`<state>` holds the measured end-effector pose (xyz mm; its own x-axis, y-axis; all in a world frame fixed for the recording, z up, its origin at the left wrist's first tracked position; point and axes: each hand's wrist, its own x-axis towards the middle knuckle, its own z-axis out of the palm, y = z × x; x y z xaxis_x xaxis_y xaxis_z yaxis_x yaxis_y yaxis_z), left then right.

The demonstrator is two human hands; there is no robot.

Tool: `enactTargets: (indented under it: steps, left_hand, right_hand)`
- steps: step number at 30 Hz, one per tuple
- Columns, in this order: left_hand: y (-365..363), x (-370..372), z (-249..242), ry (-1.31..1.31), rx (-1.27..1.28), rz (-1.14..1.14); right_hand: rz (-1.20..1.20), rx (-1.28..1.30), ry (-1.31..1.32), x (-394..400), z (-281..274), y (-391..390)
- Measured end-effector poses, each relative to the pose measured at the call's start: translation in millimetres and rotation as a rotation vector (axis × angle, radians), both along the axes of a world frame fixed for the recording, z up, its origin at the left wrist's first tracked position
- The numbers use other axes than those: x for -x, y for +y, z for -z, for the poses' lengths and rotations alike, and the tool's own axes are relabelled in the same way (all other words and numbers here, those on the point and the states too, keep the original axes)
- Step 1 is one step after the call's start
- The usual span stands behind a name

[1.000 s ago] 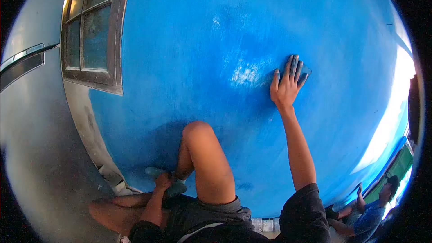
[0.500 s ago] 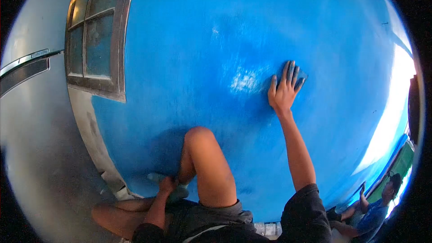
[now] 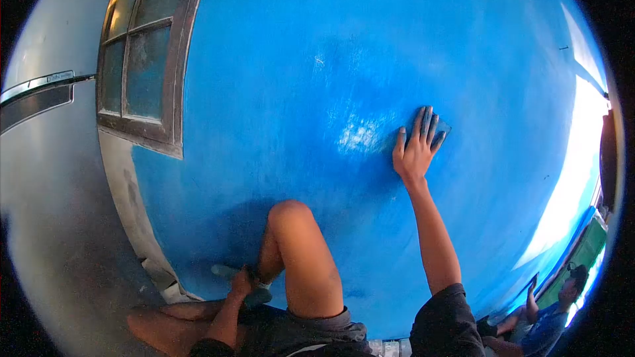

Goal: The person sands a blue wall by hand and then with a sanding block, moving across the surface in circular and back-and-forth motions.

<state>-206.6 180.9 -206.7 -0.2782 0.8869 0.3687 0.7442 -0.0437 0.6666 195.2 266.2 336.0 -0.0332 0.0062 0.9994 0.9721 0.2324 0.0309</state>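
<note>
Sheet [image 3: 446, 129], dark, on blue wall [image 3: 264, 92] under right hand [image 3: 414, 156], fingers spread, not clenched. Likely rubbing step; next, flat, soft pressing needed. Left hand [image 3: 241, 282] near foot [image 3: 257, 297], grip too small to tell.

Nothing you can actually read here, tbh. There's a tiny dark mark that looks like lettering on the shiny strip [image 3: 40, 82] across the silver panel [image 3: 49, 178] over on the left edge of your view, but it's way too small and blurry to make out.
</note>
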Motion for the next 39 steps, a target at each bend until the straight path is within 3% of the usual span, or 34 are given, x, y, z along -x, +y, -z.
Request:
enactTargets:
  steps: [3,7,9,12,13,15,16,18,19,21,23,25,26,28,29,31,32,34,35,37,38,39]
  left_hand:
    - [1,-7,-11,-0.188,-0.016,-0.003]
    - [5,2,-7,-0.209,-0.142,0.1]
    - [8,3,-15,-0.289,-0.007,-0.032]
    - [-8,-8,-19,-0.335,-0.109,-0.079]
    - [-1,-1,-2,-0.333,-0.1,-0.076]
    - [19,17,22,-0.084,-0.051,0.031]
    - [9,12,9,-0.083,-0.042,0.037]
    - [2,7,-16,-0.539,0.054,0.15]
    - [10,7,-5,-0.542,0.056,0.15]
    - [19,7,11,-0.518,-0.314,-0.243]
    - [16,25,19,-0.276,-0.031,-0.248]
    - [-10,21,-4,-0.94,0.011,-0.121]
    - [-18,21,7,-0.944,0.043,-0.132]
    - [7,42,18,-0.64,0.044,-0.081]
    - [10,41,21,-0.638,0.04,-0.085]
    - [4,29,23,-0.642,-0.206,-0.436]
    - [-11,24,20,-0.637,-0.208,-0.436]
    - [-39,17,-51,-0.688,0.099,-0.171]
    - [-22,18,-75,-0.676,0.049,-0.163]
    - [-32,3,-53,-0.711,0.105,-0.384]
    - [-34,5,-40,-0.712,0.114,-0.382]
    - [-22,23,-21,-0.692,0.169,-0.236]
  right_hand:
    - [0.014,0.009,0.008,1,0,0]
    - [0.013,-0.018,-0.002,-1,4,-1]
    - [-0.013,0.003,0.01,1,-1,1]
    - [-0.016,0.01,0.014,2,-1,-3]
    - [-0.012,0.018,0.015,1,1,-4]
    - [-0.007,0.003,-0.001,0,0,-3]
    - [-0.014,0.012,0.003,0,0,-4]
    - [0.002,0.009,0.005,0,-1,-1]
    - [0.012,0.008,0.008,0,0,0]
    - [-0.009,0.0,0.011,2,-3,2]
    - [-0.013,0.036,0.003,1,-2,0]
    - [-0.017,-0.002,-0.014,-1,-1,1]
    - [-0.013,0.03,-0.021,-4,5,1]
    - [-0.016,0.006,-0.001,-1,-1,5]
    - [-0.021,0.004,0.002,0,-3,4]
    - [-0.001,0.013,-0.004,0,-1,3]
    - [-0.002,0.012,0.001,-4,6,0]
    - [-0.017,0.026,-0.002,-1,-1,0]
    - [-0.025,-0.022,0.013,3,-14,3]
    - [-0.007,0.027,0.003,0,-1,-1]
    - [0.0,0.043,-0.003,-1,-1,-2]
    - [-0.001,0.036,0.0,-2,3,-5]
